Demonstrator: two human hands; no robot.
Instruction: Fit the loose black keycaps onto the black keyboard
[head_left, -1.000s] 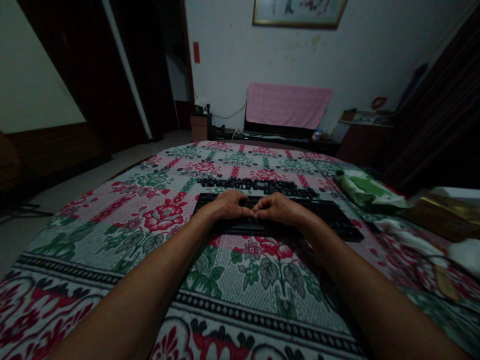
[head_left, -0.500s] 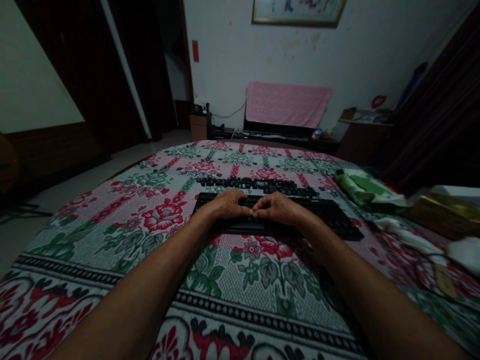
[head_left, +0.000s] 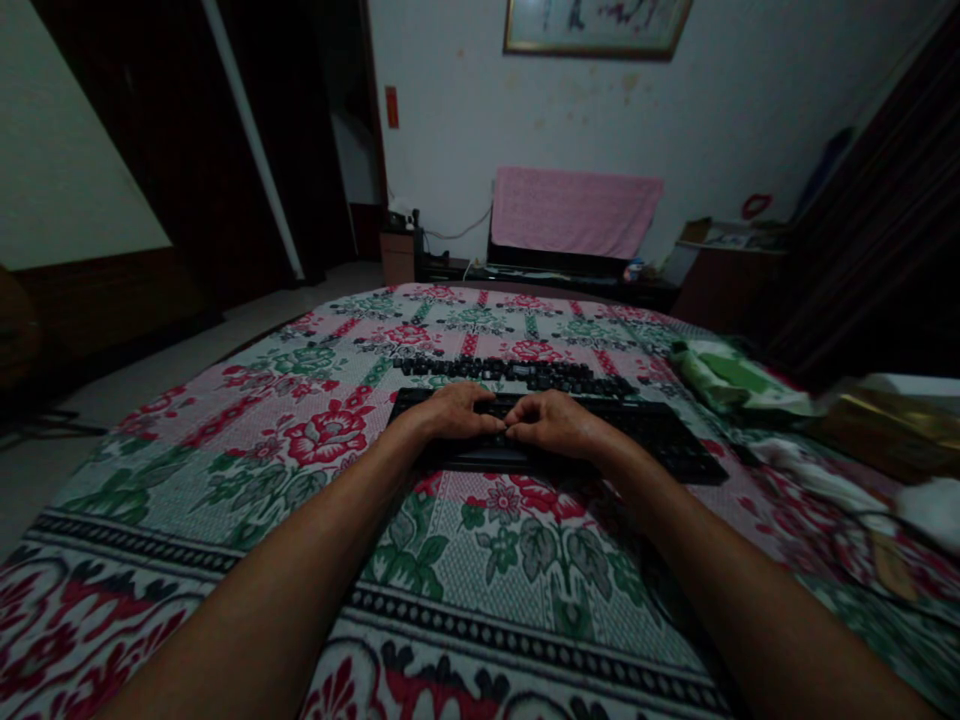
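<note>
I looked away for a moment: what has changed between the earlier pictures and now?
Nothing clearly moved, and nothing was visibly taken hold of or let go. The left hand and right hand stay close together at the keyboard; the loose keys stay beyond it.

Your bare forearms slant inward. Your left hand lies palm down, its fingertips close beside your curled right hand.
</note>
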